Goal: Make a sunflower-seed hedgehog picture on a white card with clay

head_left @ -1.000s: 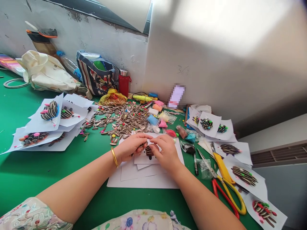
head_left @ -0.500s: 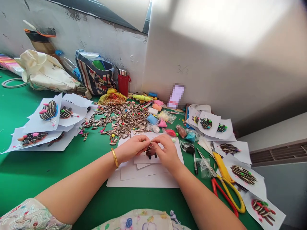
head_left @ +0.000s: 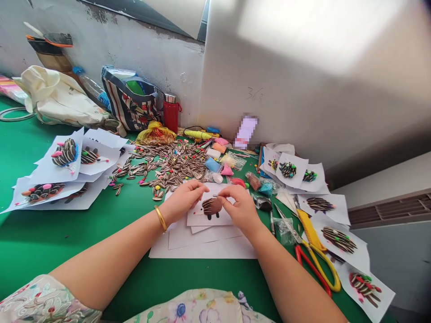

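I pinch a small seed (head_left: 216, 195) between the thumb and forefinger of my right hand (head_left: 240, 207), fingertips closed on it at the far edge of the brown hedgehog figure (head_left: 216, 207), which lies on a white card (head_left: 197, 220), part of its back covered by striped seeds (head_left: 208, 206). Just left of the hedgehog, my left hand (head_left: 183, 202) curls loosely; whether it holds anything, I cannot tell. Beyond the hedgehog spreads a seed pile (head_left: 180, 159).

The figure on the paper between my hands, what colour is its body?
Its body is brown, best seen in the head view.
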The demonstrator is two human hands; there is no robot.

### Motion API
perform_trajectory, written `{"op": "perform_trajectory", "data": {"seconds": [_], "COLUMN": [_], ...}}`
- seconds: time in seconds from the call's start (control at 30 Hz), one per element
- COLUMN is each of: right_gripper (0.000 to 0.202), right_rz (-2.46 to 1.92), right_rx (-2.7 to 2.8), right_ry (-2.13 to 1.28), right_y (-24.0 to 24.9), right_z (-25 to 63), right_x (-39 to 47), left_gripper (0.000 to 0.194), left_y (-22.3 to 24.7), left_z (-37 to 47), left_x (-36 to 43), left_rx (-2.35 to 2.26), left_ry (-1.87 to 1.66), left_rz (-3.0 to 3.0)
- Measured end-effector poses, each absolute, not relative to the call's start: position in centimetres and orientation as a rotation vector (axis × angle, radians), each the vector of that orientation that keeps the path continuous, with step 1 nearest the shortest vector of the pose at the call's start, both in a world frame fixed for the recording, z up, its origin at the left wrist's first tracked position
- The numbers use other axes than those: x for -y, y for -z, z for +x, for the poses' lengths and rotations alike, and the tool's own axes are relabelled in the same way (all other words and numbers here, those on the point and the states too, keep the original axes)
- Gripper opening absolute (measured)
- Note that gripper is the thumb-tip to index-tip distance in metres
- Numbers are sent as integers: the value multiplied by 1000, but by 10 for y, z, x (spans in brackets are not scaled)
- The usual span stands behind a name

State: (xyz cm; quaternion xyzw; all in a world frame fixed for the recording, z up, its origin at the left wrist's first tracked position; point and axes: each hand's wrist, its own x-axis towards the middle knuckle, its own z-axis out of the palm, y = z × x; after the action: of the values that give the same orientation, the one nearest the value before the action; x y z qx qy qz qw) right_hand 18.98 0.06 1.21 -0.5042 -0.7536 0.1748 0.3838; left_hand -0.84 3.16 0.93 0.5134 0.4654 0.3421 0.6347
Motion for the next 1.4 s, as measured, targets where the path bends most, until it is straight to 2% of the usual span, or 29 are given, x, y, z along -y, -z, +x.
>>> {"op": "perform_trajectory", "data": {"seconds": [0.3, 1.2, 1.4], "right_gripper": [12, 14, 14], "right_rz": [-1497, -1486, -1510], "right_rx": [2237, 2522, 2504], "right_ry": [-446, -113, -100], "right_y": [-5, -3, 0], "right_z": [195, 179, 179], "right_x": [-5, -2, -2], "left_gripper": [17, 18, 26], "left_y": [-7, -4, -7], "left_z": [-9, -9, -10], "left_x": [-37, -38, -36], "left_rx": [-1118, -1096, -1041], "left_ry": [-865, -851, -831], "left_rz": [1007, 999, 901]}}
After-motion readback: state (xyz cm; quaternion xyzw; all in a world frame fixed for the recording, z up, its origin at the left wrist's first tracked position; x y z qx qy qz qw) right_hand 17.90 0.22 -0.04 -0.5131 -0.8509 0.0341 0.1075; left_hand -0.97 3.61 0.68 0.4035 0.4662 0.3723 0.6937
